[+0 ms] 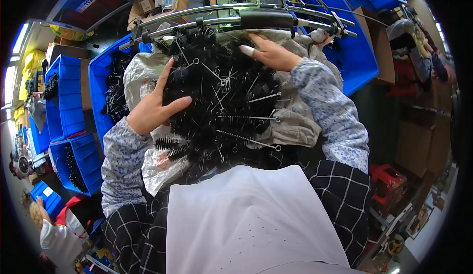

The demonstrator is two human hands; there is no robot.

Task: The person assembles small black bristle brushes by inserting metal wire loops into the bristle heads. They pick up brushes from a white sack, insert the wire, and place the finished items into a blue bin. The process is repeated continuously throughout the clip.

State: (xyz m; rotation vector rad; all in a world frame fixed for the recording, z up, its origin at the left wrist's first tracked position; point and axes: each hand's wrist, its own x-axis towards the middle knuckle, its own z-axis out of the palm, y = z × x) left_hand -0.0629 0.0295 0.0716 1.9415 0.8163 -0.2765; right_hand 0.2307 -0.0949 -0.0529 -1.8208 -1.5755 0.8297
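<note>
A large heap of black-bristled wire brushes (217,101) with twisted metal stems and ring ends lies in front of me. Under and around the heap spreads a pale woven sack (298,126). My left hand (156,107) rests against the heap's left side, thumb and fingers spread, holding nothing. At the far right side of the heap, my right hand (272,54) has its fingers stretched over the brushes and sack edge. One of its fingers has a white covering on the tip. Several brushes point rightward with their rings showing.
Beyond the heap stands a machine with metal rails and a dark roller (266,19). Blue bins flank it, a left one (96,77) with brushes inside and a right one (362,62). A red stool (387,183) stands at right. At lower left, another person (61,237) holds a blue bin.
</note>
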